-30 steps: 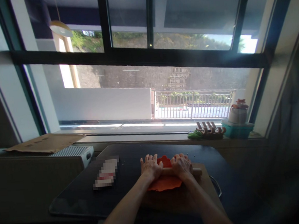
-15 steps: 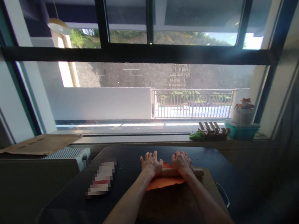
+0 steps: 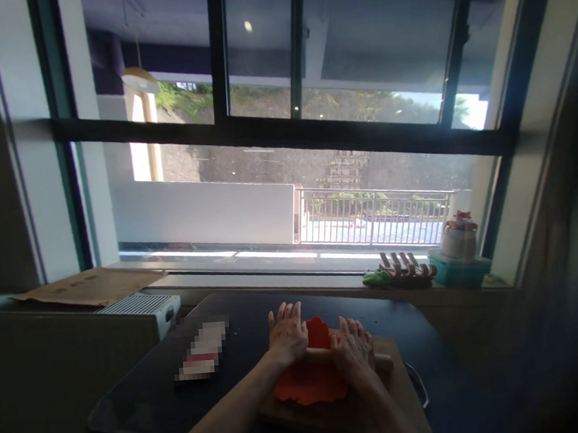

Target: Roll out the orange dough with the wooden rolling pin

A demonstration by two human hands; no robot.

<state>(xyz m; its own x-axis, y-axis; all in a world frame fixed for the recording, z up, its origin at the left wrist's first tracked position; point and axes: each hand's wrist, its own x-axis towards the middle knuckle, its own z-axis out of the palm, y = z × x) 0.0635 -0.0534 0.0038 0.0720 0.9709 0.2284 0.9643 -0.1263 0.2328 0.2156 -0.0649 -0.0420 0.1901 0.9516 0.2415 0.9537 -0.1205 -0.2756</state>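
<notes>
A wooden rolling pin [image 3: 321, 355] lies crosswise on a flat, ragged-edged orange sheet of dough [image 3: 311, 385]. My left hand [image 3: 287, 335] rests palm down on the left part of the pin, its fingers stretched forward. Farther right, my right hand [image 3: 354, 349] presses on the pin in the same way, fingers straight and slightly apart. The pin's right end sticks out past this hand; its left end is hidden under the left one. Dough shows both in front of and behind the pin. Beneath it lies a wooden board [image 3: 405, 393].
The board has a metal handle [image 3: 418, 385] at its right, on a dark table [image 3: 147, 385]. A blurred-out packet [image 3: 204, 351] lies left. Along the window sill are brown paper [image 3: 96, 286], a brown rack-like item [image 3: 404, 271] and a teal box [image 3: 458, 267].
Both hands have come back toward me with the rolling pin, and their fingers are straighter. More dough shows beyond the pin. The camera view has tilted up a little.
</notes>
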